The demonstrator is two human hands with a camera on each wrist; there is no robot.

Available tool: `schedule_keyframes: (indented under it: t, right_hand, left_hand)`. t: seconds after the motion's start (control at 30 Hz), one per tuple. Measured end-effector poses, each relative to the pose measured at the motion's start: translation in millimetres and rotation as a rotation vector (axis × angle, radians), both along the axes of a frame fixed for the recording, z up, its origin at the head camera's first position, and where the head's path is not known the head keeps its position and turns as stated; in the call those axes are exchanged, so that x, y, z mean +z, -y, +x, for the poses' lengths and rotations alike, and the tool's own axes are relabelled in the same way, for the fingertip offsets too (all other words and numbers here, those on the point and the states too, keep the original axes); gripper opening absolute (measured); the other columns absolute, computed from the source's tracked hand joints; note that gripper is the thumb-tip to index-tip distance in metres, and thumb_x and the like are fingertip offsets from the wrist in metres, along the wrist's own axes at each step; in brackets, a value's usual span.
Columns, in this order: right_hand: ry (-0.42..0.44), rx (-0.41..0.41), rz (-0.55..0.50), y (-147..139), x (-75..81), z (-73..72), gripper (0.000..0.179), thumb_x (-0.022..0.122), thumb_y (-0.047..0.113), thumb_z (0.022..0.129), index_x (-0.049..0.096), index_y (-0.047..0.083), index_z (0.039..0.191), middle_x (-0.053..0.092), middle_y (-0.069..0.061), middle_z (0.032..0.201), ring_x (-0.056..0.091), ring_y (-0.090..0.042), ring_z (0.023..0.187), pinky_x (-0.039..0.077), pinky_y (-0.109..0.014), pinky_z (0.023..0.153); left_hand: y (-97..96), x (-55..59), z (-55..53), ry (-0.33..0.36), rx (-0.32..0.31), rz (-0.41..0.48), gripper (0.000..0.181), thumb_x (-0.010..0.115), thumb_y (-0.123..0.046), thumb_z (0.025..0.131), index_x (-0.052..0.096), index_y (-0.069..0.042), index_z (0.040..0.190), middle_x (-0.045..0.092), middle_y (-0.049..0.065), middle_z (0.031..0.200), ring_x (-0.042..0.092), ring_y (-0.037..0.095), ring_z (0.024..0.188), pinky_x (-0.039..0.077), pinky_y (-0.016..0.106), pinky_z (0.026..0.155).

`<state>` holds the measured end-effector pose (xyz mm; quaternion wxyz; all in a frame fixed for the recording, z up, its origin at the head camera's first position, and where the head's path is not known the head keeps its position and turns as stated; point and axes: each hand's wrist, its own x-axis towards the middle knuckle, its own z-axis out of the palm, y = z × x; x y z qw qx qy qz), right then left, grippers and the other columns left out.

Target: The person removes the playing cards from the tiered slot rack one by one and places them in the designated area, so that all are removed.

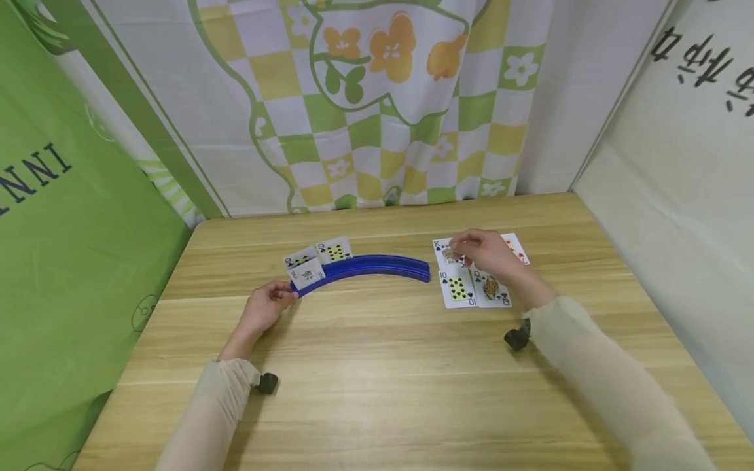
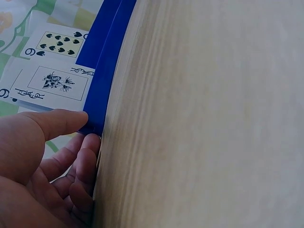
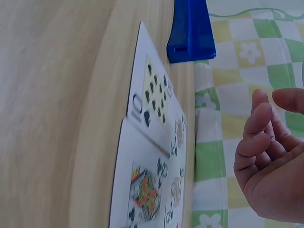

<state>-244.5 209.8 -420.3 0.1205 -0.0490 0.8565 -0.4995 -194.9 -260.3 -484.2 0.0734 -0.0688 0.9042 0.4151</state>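
Observation:
A curved blue playing card holder [image 1: 383, 263] lies on the table, and my left hand [image 1: 265, 306] pinches its left end between thumb and fingers. Slotted upright in that end is a joker [image 1: 307, 275]. Two black number cards, one [image 1: 334, 249] with spades in the left wrist view, stand behind it. My right hand [image 1: 485, 252] hovers over a group of face-up cards, its fingers loosely bent with nothing between them. In that group are a king [image 1: 440, 248], a spade number card [image 1: 457, 289], a queen of clubs [image 1: 491, 288] and a red-suited card [image 1: 516, 244], partly covered by the hand.
The wooden table [image 1: 365, 379] ends at a checkered curtain [image 1: 383, 131] at the back. A green cloth [image 1: 71, 216] hangs on the left, a white one [image 1: 677, 196] on the right. A small black camera sits at each wrist.

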Motion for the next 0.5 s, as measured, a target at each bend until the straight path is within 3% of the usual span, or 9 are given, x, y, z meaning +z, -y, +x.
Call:
schedule_keyframes:
  t: [0.27,0.5]
  right_hand:
    - [0.013,0.012,-0.004,14.4,2.6,-2.3,0.032,0.057,0.026,0.101,0.062,0.004,0.124,0.071,-0.013,0.105,0.059,-0.015,0.078,0.052,-0.032,0.073]
    - [0.041,0.016,-0.022,24.7,6.2,-1.5,0.033,0.057,0.029,0.101,0.062,0.007,0.125,0.071,-0.012,0.106,0.059,-0.016,0.080,0.048,-0.029,0.069]
  left_hand:
    - [-0.7,1.0,0.3,-0.004,0.001,-0.002,0.037,0.066,-0.026,0.094,0.063,-0.003,0.123,0.066,0.017,0.110,0.057,0.024,0.091,0.047,0.026,0.070]
    - [-0.9,1.0,0.1,-0.004,0.000,-0.007,0.037,0.066,-0.026,0.094,0.063,-0.003,0.123,0.066,0.017,0.109,0.058,0.023,0.091,0.047,0.026,0.069]
